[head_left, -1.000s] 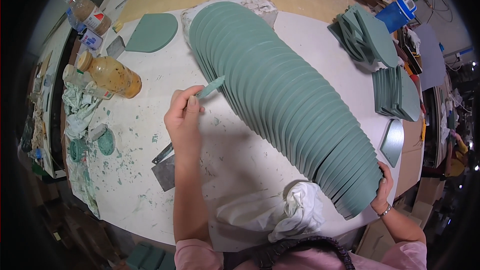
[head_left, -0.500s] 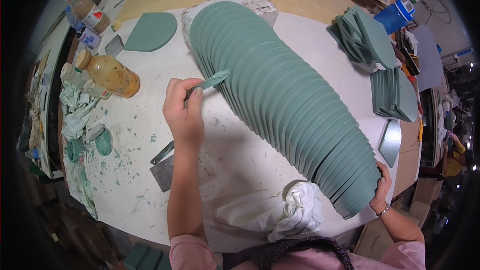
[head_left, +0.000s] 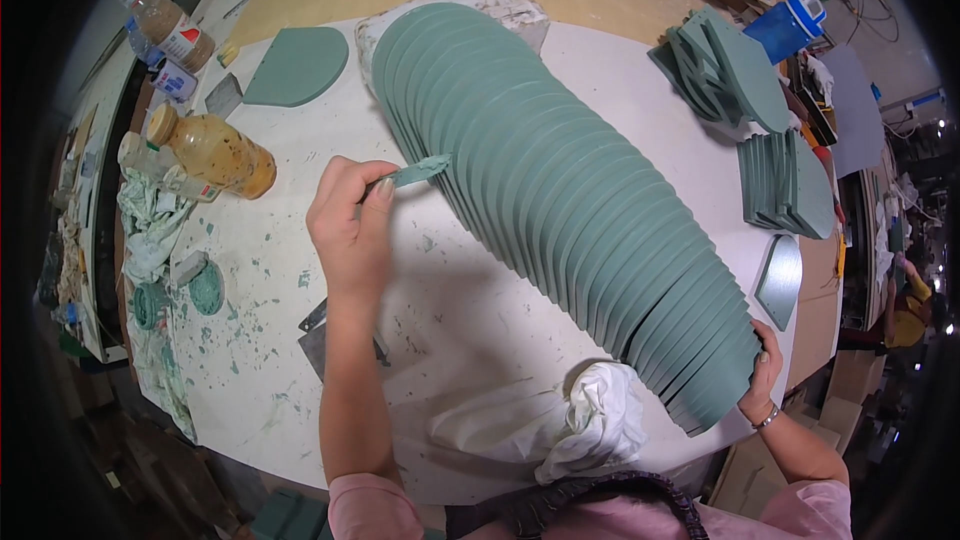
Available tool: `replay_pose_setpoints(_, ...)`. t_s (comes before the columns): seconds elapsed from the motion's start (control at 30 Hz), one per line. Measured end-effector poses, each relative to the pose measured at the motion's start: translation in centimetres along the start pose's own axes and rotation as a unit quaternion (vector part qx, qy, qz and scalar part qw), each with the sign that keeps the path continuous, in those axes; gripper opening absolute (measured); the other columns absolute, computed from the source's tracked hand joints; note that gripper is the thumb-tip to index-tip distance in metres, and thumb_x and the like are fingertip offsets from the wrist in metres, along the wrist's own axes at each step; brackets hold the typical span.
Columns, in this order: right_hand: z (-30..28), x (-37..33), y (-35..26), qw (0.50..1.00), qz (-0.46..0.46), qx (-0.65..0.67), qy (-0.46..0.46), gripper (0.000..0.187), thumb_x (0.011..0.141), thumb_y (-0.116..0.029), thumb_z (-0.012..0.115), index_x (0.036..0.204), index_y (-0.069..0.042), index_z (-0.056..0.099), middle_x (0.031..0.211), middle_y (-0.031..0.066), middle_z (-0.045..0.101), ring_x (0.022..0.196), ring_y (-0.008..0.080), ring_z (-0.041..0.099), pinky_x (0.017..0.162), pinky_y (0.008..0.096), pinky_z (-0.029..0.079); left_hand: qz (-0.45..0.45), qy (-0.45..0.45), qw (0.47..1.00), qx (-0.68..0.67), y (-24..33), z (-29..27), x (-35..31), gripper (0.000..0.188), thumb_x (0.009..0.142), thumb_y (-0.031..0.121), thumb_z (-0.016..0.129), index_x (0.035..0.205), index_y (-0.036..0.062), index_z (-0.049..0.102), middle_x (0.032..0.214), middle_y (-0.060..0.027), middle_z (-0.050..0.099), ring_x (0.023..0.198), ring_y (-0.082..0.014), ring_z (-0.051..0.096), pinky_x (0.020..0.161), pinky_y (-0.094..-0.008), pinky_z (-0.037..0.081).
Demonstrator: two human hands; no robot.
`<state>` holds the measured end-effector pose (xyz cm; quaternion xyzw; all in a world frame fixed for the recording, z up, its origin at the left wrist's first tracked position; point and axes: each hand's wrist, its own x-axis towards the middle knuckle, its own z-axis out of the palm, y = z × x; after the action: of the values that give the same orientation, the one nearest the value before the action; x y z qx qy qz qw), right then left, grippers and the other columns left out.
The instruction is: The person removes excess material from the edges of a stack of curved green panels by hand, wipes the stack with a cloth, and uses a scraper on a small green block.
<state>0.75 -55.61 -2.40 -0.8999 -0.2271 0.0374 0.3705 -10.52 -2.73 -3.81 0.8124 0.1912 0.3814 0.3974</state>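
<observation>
A long row of rounded green panels [head_left: 550, 175], packed face to face, slants across the table from far middle to near right. My left hand [head_left: 350, 230] is closed around a narrow putty knife [head_left: 415, 173] smeared with green paste. Its tip is at the left edges of the panels, in the far half of the row; I cannot tell whether it touches. At the near right end, my right hand [head_left: 762, 375] holds the last panels from the side, with some fingers hidden. The far end of the row lies on a stained white block [head_left: 515, 2].
A loose green panel [head_left: 300, 65], a jar of yellowish liquid [head_left: 225, 152] and a lump of green putty [head_left: 206, 288] lie at left. Metal scrapers [head_left: 315, 340] sit beside my left forearm. A white cloth [head_left: 605, 410] is in front; more panel stacks [head_left: 785, 185] stand at right.
My left hand has moved slightly left and nearer to me, with the putty knife tip lower along the panel edges. My right hand has stayed in place.
</observation>
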Motion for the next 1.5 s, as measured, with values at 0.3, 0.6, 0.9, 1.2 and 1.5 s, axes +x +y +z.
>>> replay_pose_setpoints(0.3, 0.1, 0.0, 0.0, 1.000, 0.000, -0.002, 0.005, 0.068, 0.100, -0.052, 0.038, 0.122, 0.010, 0.058, 0.110, 0.0195, 0.065, 0.103, 0.0280, 0.061, 0.094, 0.0371, 0.046, 0.039, -0.034, 0.998, 0.019, 1.1, -1.1, 1.8, 0.009, 0.088, 0.001, 0.064, 0.094, -0.0025, 0.068, 0.079, -0.0082, 0.054, 0.069, -0.0192, 0.051, 0.063, -0.0301, 0.040)
replay_pose_setpoints(0.6, 0.1, 0.1, 0.1, 1.000, -0.015, 0.002, 0.000, 0.067, 0.101, -0.050, 0.037, 0.123, 0.009, 0.058, 0.110, 0.0206, 0.065, 0.102, 0.0293, 0.062, 0.093, 0.0380, 0.046, 0.056, -0.075, 0.994, 0.057, 2.9, -1.6, 3.8, 0.008, 0.085, -0.003, 0.064, 0.093, -0.0025, 0.067, 0.078, -0.0106, 0.053, 0.068, -0.0235, 0.052, 0.064, -0.0328, 0.042)
replay_pose_setpoints(0.9, 0.0, 0.0, -0.2, 1.000, -0.009, 0.006, -0.005, 0.066, 0.101, -0.049, 0.037, 0.124, 0.009, 0.058, 0.112, 0.0204, 0.065, 0.103, 0.0296, 0.062, 0.094, 0.0385, 0.046, 0.052, -0.117, 0.989, 0.069, 3.6, -1.5, 4.1, 0.008, 0.088, 0.000, 0.064, 0.094, -0.0035, 0.066, 0.079, -0.0064, 0.052, 0.071, -0.0175, 0.050, 0.066, -0.0292, 0.039)
replay_pose_setpoints(1.2, -0.2, 0.1, -0.3, 1.000, -0.007, -0.004, 0.004, 0.063, 0.100, -0.046, 0.039, 0.123, 0.009, 0.059, 0.112, 0.0207, 0.065, 0.103, 0.0298, 0.062, 0.093, 0.0386, 0.046, 0.052, -0.121, 0.991, 0.031, 4.6, -1.0, 3.8, 0.008, 0.085, -0.003, 0.064, 0.093, -0.0033, 0.067, 0.077, -0.0095, 0.052, 0.068, -0.0216, 0.051, 0.064, -0.0317, 0.042)
replay_pose_setpoints(1.5, -0.2, -0.1, 0.0, 1.000, -0.008, 0.003, 0.006, 0.059, 0.099, -0.041, 0.040, 0.123, 0.009, 0.059, 0.113, 0.0222, 0.065, 0.103, 0.0310, 0.062, 0.094, 0.0389, 0.046, 0.036, -0.144, 0.989, 0.017, 5.0, 0.0, 3.8, 0.012, 0.089, 0.007, 0.065, 0.095, -0.0041, 0.066, 0.080, -0.0054, 0.052, 0.074, -0.0167, 0.050, 0.069, -0.0287, 0.039)
